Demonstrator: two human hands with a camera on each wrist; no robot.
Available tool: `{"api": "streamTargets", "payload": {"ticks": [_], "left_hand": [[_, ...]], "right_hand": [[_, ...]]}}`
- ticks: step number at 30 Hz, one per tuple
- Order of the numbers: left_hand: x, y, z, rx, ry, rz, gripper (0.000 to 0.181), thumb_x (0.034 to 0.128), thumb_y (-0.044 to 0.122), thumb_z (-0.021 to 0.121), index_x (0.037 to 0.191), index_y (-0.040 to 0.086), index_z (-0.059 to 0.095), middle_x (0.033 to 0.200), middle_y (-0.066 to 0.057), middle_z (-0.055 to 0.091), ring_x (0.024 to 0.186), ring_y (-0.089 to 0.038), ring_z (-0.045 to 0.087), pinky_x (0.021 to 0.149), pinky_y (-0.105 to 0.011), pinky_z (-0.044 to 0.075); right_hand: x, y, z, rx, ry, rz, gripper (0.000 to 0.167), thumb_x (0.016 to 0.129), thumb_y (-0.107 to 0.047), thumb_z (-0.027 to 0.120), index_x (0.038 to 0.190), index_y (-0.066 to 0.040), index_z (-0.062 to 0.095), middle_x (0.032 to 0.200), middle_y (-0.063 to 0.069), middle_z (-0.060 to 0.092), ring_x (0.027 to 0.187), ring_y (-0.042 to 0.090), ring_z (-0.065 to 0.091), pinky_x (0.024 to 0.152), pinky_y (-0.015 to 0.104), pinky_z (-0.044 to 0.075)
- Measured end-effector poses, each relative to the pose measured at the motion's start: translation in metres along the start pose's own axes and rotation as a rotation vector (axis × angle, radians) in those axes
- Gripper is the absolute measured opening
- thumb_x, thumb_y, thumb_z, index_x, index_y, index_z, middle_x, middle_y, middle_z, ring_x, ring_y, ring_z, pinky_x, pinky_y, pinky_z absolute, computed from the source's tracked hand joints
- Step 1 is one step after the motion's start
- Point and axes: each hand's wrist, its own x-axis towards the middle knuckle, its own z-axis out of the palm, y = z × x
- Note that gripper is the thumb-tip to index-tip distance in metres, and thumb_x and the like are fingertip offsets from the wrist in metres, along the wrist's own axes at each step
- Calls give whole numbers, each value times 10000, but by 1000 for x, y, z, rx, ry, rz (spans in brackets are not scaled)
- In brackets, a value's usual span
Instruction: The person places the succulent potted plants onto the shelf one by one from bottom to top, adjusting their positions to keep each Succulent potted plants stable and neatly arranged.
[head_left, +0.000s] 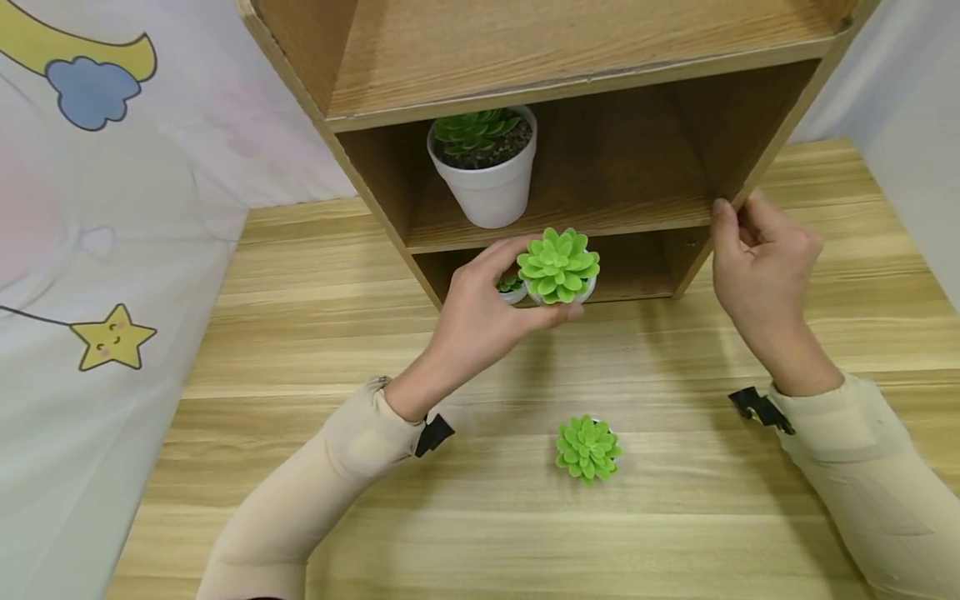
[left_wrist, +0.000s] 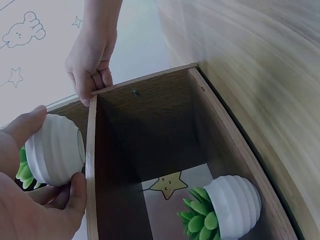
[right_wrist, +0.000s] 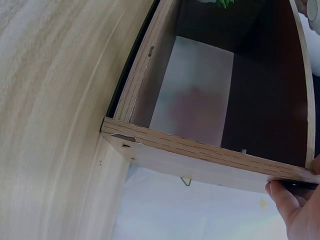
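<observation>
My left hand (head_left: 487, 304) holds a small white pot with a bright green succulent (head_left: 558, 265) by its sides, in front of the middle shelf's edge. In the left wrist view that white ribbed pot (left_wrist: 56, 150) is between thumb and fingers, beside the shelf board. My right hand (head_left: 768, 271) pinches the right side panel of the wooden shelf unit (head_left: 645, 227) at middle-shelf height. A larger white pot (head_left: 491, 192) with a dark green plant stands on the middle shelf at the left. Another small potted succulent (left_wrist: 232, 207) sits in the bottom compartment, partly hidden in the head view.
A second bright green succulent (head_left: 588, 450) stands on the wooden table (head_left: 465, 533) in front of the unit, between my forearms. A printed cloth (head_left: 150, 250) hangs at the left. The unit's upper shelf board (head_left: 570, 50) overhangs the middle compartment.
</observation>
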Motion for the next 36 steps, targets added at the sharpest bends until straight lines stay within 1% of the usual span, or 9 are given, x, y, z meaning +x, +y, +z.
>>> {"api": "streamTargets", "payload": {"ticks": [3, 9, 12, 16, 20, 24, 27, 32, 36], "left_hand": [[3, 0, 2, 11, 23, 7, 665, 690, 318, 915, 1268, 125, 650, 1193, 63, 637, 1121, -30, 543, 939, -270, 443], [9, 1, 3, -12, 53, 19, 650, 688, 322, 916, 1250, 121, 658, 1191, 64, 644, 1116, -26, 551, 945, -250, 435], [12, 3, 3, -20, 71, 14, 647, 680, 340, 919, 1235, 126, 664, 1186, 75, 644, 1099, -17, 556, 938, -236, 437], [18, 5, 4, -12, 83, -2, 645, 670, 371, 919, 1223, 144, 674, 1177, 93, 647, 1090, 5, 551, 939, -214, 425], [23, 7, 5, -19, 96, 5, 637, 674, 366, 918, 1219, 142, 677, 1170, 95, 653, 1085, 7, 553, 937, -212, 425], [30, 8, 6, -16, 110, -21, 633, 678, 376, 914, 1221, 151, 678, 1162, 116, 655, 1072, 9, 555, 924, -222, 433], [35, 10, 8, -14, 110, -38, 634, 677, 391, 911, 1220, 159, 681, 1154, 125, 657, 1062, 5, 556, 912, -218, 436], [40, 14, 14, -33, 98, -25, 617, 681, 366, 914, 1211, 150, 684, 1138, 118, 658, 1041, -10, 561, 906, -209, 432], [43, 17, 20, -64, 82, -47, 620, 687, 341, 915, 1222, 141, 673, 1144, 121, 645, 1045, -8, 553, 911, -196, 424]], "right_hand": [[0, 0, 0, -7, 1, 7, 198, 950, -74, 580, 943, 38, 743, 706, 103, 660, 539, 25, 491, 505, 107, 335], [0, 0, 0, 6, -1, 7, 198, 952, -73, 578, 962, 35, 743, 723, 93, 664, 553, 19, 503, 514, 107, 342], [0, -1, -1, 13, 0, 8, 200, 953, -73, 576, 983, 29, 746, 741, 92, 672, 557, 20, 510, 515, 110, 345], [0, 0, -1, 2, 2, 7, 198, 952, -77, 578, 966, 26, 747, 721, 96, 669, 544, 20, 497, 508, 112, 332], [0, -1, -1, 0, 2, 10, 197, 951, -81, 581, 970, 18, 750, 729, 101, 678, 547, 13, 506, 507, 111, 331], [-1, 0, -1, 6, -1, 14, 198, 951, -82, 581, 978, 15, 751, 752, 102, 689, 566, 4, 525, 517, 111, 341], [-1, 0, -1, 10, -2, 13, 201, 952, -82, 579, 990, 13, 752, 769, 105, 698, 582, -3, 540, 526, 108, 351], [-1, 1, 0, 11, 3, 10, 198, 948, -79, 581, 981, 21, 749, 799, 104, 709, 626, -17, 576, 553, 98, 380], [0, 2, 0, 3, 8, 1, 186, 943, -70, 586, 955, 28, 744, 780, 96, 702, 618, -22, 561, 555, 98, 373]]}}
